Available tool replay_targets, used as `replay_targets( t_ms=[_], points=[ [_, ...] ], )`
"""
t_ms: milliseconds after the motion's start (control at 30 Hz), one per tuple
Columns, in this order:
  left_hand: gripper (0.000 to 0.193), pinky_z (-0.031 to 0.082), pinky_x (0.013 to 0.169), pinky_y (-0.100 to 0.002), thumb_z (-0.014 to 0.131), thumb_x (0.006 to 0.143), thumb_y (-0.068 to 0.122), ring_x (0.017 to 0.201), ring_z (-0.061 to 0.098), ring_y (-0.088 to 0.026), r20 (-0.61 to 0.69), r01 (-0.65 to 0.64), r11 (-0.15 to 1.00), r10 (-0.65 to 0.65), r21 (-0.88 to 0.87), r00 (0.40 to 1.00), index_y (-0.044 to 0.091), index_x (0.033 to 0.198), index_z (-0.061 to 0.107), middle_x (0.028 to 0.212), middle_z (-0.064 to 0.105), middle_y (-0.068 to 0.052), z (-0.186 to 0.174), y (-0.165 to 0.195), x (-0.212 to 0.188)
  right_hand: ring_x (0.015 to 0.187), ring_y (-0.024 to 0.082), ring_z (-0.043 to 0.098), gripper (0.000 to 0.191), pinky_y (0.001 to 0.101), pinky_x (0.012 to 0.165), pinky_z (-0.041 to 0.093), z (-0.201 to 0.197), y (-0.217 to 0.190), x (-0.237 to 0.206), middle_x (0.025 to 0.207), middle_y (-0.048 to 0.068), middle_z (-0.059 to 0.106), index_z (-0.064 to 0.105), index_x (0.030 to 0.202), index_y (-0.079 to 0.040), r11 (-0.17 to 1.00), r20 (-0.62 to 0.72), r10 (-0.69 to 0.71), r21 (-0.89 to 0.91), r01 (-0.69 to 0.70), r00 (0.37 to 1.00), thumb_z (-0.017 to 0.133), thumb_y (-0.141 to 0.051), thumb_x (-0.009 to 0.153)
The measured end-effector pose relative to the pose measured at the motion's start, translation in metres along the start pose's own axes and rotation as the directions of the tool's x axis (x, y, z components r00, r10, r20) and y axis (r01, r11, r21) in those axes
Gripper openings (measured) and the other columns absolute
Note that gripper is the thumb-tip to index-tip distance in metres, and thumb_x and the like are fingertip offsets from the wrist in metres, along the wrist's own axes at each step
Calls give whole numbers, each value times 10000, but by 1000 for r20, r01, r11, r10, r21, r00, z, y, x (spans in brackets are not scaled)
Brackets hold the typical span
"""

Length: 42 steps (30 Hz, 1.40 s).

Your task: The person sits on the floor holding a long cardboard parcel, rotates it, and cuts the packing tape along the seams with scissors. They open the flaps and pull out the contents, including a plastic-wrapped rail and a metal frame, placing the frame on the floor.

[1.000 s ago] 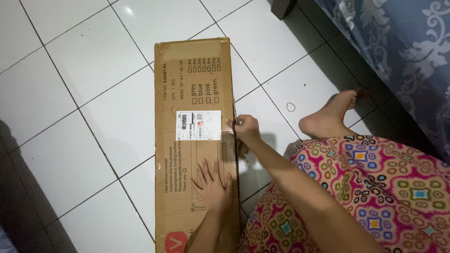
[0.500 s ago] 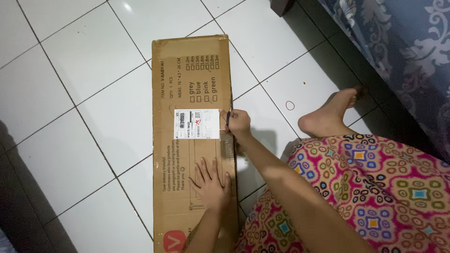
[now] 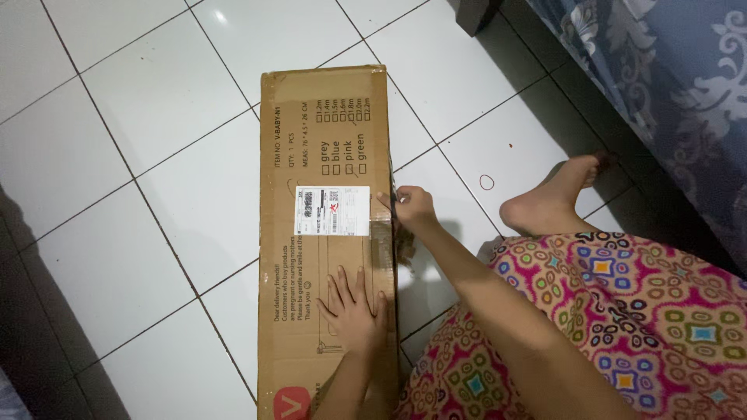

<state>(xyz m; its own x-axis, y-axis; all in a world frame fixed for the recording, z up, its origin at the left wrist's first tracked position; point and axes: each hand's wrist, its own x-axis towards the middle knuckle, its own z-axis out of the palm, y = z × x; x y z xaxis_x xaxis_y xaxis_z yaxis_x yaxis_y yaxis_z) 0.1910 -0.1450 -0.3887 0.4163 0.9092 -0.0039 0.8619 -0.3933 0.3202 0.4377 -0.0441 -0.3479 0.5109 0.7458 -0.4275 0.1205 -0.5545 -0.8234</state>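
A long brown cardboard box (image 3: 327,233) lies flat on the white tiled floor (image 3: 156,155), running away from the person, with a white shipping label (image 3: 331,210) stuck near the middle of its top face. The left hand (image 3: 355,307) presses palm-down on the box's near half, fingers spread, just below the label. The right hand (image 3: 411,208) sits at the box's right edge beside the label, fingers curled in against that edge; whether they pinch anything I cannot tell.
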Motion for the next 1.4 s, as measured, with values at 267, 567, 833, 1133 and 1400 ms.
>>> replay_targets(
  t_ms=[267, 567, 833, 1133, 1400],
  points=[
    [675, -15, 1179, -680, 434, 981, 551, 1550, 123, -367, -12, 15, 1000, -15, 2, 1000, 232, 1571, 357, 1682, 204, -134, 6, -1, -3, 450, 144, 620, 465, 286, 439, 475, 20, 10, 4, 535, 86, 643, 685, 700, -18, 999, -92, 12, 36, -8, 996, 800, -439, 857],
    [689, -32, 1174, -679, 429, 967, 554, 1551, 111, -363, 21, 13, 1000, -13, -26, 1000, 238, 1574, 349, 1682, 183, -135, 2, -1, -2, 453, 119, 590, 429, 250, 417, 422, -10, 17, 4, 562, 42, 611, 645, 734, -60, 907, 155, 44, 409, -105, 987, 745, -430, 928],
    [704, -13, 1170, -680, 430, 960, 564, 1549, 117, -362, 16, 20, 1000, -20, -20, 1000, 242, 1579, 339, 1683, 186, -132, 3, 0, -3, 482, 130, 631, 424, 260, 426, 465, -15, -8, -2, 579, 32, 638, 682, 736, -114, 953, 193, 178, 209, -218, 965, 725, -514, 870],
    [700, -14, 1147, -687, 443, 962, 557, 1526, 105, -377, 46, 9, 999, -11, 34, 999, 230, 1572, 336, 1667, 177, -161, 5, -2, 1, 471, 124, 579, 500, 289, 417, 448, -12, -2, 0, 591, 45, 591, 626, 728, -47, 937, 180, 158, 284, -205, 971, 761, -500, 889],
    [692, 8, 1171, -686, 471, 959, 538, 1542, 125, -367, 35, 16, 1000, -16, -2, 999, 226, 1563, 342, 1673, 173, -135, 3, 0, 0, 450, 137, 589, 557, 282, 440, 490, 2, -21, 27, 559, 77, 616, 636, 696, 5, 965, 28, 95, 241, -99, 995, 754, -505, 887]
  ],
)
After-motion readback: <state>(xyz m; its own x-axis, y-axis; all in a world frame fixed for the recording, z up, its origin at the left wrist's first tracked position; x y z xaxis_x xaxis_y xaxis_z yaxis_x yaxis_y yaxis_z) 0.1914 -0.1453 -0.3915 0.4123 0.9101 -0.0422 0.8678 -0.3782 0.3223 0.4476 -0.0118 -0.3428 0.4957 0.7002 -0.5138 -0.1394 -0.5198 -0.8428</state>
